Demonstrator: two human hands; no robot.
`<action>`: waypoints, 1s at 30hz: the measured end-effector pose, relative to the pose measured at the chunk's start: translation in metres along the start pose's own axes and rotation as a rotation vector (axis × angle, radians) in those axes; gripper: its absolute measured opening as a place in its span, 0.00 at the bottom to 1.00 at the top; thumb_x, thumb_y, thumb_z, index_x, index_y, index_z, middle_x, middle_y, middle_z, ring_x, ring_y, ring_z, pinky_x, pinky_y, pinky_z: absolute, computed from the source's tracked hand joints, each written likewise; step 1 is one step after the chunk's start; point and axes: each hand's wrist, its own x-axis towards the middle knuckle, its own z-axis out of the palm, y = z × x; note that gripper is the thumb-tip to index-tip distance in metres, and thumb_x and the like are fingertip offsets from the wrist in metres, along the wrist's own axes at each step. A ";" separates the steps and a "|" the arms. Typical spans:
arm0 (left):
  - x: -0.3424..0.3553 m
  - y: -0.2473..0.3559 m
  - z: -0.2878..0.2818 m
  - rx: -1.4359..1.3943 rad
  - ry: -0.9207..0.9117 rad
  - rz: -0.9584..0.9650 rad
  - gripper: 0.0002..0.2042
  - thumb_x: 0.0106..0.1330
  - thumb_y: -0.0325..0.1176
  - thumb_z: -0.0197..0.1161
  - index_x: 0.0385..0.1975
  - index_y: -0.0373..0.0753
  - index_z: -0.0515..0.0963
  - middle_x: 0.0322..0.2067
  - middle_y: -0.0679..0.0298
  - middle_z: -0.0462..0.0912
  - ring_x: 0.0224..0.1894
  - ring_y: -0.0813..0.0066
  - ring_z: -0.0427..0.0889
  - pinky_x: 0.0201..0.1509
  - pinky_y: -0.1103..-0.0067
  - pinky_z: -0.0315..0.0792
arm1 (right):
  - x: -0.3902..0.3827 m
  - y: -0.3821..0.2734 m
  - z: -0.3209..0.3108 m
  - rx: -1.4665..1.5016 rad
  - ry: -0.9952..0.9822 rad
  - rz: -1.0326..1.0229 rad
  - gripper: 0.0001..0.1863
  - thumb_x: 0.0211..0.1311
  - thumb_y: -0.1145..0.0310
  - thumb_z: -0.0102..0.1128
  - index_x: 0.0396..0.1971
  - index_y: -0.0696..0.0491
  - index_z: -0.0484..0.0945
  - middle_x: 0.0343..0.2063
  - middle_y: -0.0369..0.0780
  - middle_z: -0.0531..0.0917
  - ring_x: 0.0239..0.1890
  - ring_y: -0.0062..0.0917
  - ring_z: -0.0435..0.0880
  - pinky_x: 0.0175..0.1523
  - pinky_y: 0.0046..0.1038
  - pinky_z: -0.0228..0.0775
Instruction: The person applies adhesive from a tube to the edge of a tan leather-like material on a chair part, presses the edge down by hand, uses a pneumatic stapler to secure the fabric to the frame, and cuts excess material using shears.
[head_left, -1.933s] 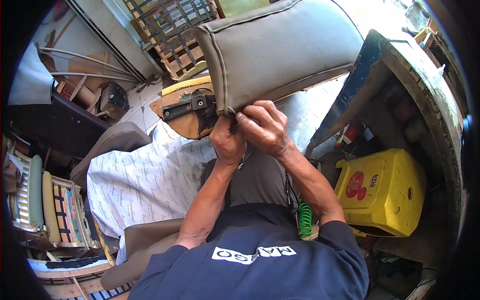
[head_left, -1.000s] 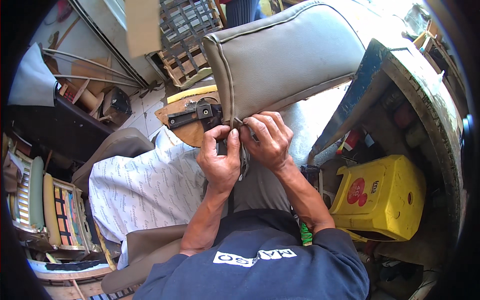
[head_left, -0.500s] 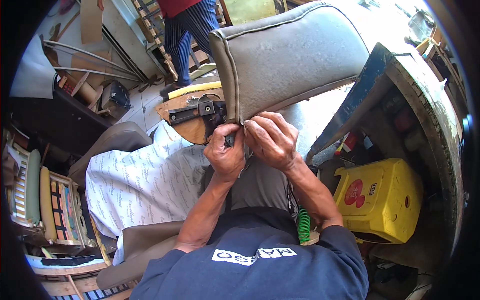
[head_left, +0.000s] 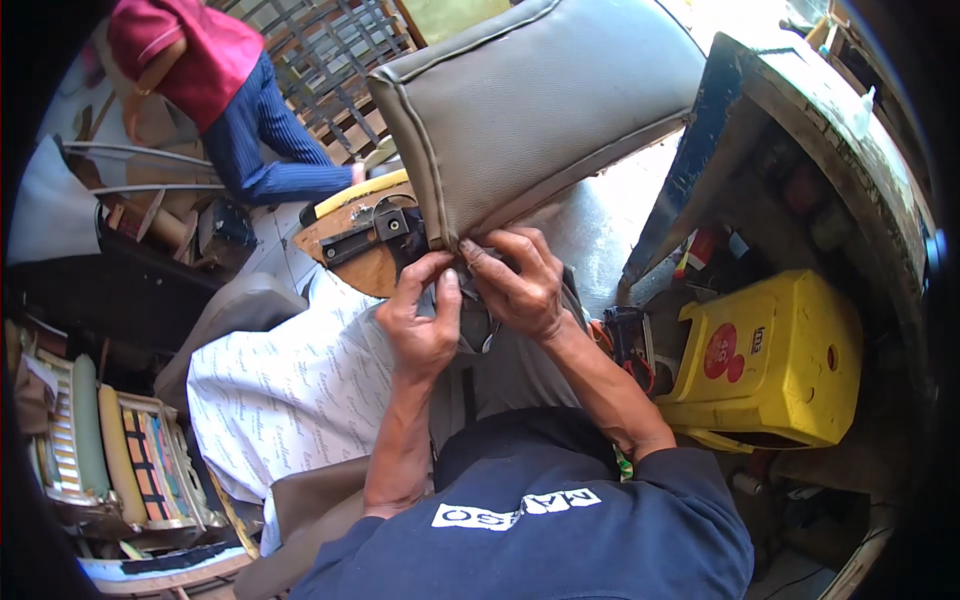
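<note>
A padded seat piece in grey-brown leather-like cover (head_left: 550,115) rises in front of me, tilted, with a piped seam down its near side. At its lower near corner, my left hand (head_left: 420,315) has index finger and thumb closed at the cover's edge. My right hand (head_left: 520,280) pinches the same corner from the right, its fingers bent. Exactly what lies between the fingertips is partly hidden. Just left of the corner is a black metal bracket (head_left: 370,237) on a wooden board (head_left: 365,275) with yellow foam along its edge.
White printed cloth (head_left: 290,390) spreads at my left. On the right stand a yellow plastic stool (head_left: 790,365) and a worn blue-edged table (head_left: 700,150). A person in a red shirt (head_left: 215,60) bends at upper left. Cushioned frames (head_left: 110,430) lie lower left.
The seat piece and both hands sit slightly further left in view. My left thumb has dropped a little from the seam. The other person has moved left and bent down.
</note>
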 end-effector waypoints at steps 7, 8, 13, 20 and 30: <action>0.069 0.052 -0.028 0.491 -0.254 0.693 0.15 0.55 0.22 0.77 0.43 0.38 0.86 0.32 0.63 0.83 0.34 0.64 0.83 0.38 0.73 0.78 | -0.017 -0.008 0.019 0.433 0.184 0.483 0.10 0.61 0.75 0.70 0.43 0.57 0.85 0.41 0.43 0.85 0.40 0.31 0.86 0.41 0.30 0.82; 0.075 0.055 -0.031 0.547 -0.373 0.713 0.15 0.55 0.23 0.75 0.44 0.41 0.86 0.38 0.62 0.82 0.40 0.64 0.83 0.42 0.72 0.79 | -0.020 -0.008 0.020 0.582 0.237 0.683 0.09 0.63 0.73 0.70 0.41 0.59 0.85 0.41 0.43 0.85 0.41 0.29 0.87 0.41 0.29 0.81; 0.101 0.076 -0.027 0.805 -0.653 0.867 0.16 0.54 0.30 0.76 0.44 0.46 0.87 0.49 0.59 0.80 0.55 0.58 0.80 0.57 0.66 0.76 | -0.011 -0.002 0.012 1.414 0.080 1.376 0.24 0.69 0.61 0.69 0.58 0.55 0.74 0.44 0.38 0.83 0.47 0.24 0.83 0.45 0.28 0.81; 0.107 0.071 -0.027 0.869 -0.754 0.942 0.13 0.58 0.31 0.70 0.44 0.44 0.84 0.49 0.60 0.83 0.57 0.59 0.81 0.60 0.63 0.74 | -0.013 -0.011 0.026 1.266 0.133 1.287 0.23 0.65 0.65 0.73 0.56 0.56 0.75 0.46 0.39 0.82 0.44 0.23 0.84 0.43 0.28 0.80; 0.100 0.064 -0.025 0.993 -0.737 1.211 0.11 0.60 0.34 0.65 0.40 0.40 0.84 0.47 0.56 0.83 0.57 0.54 0.82 0.63 0.58 0.74 | 0.005 0.022 0.017 0.043 0.152 0.073 0.17 0.48 0.74 0.76 0.39 0.54 0.80 0.38 0.40 0.82 0.37 0.35 0.85 0.39 0.33 0.81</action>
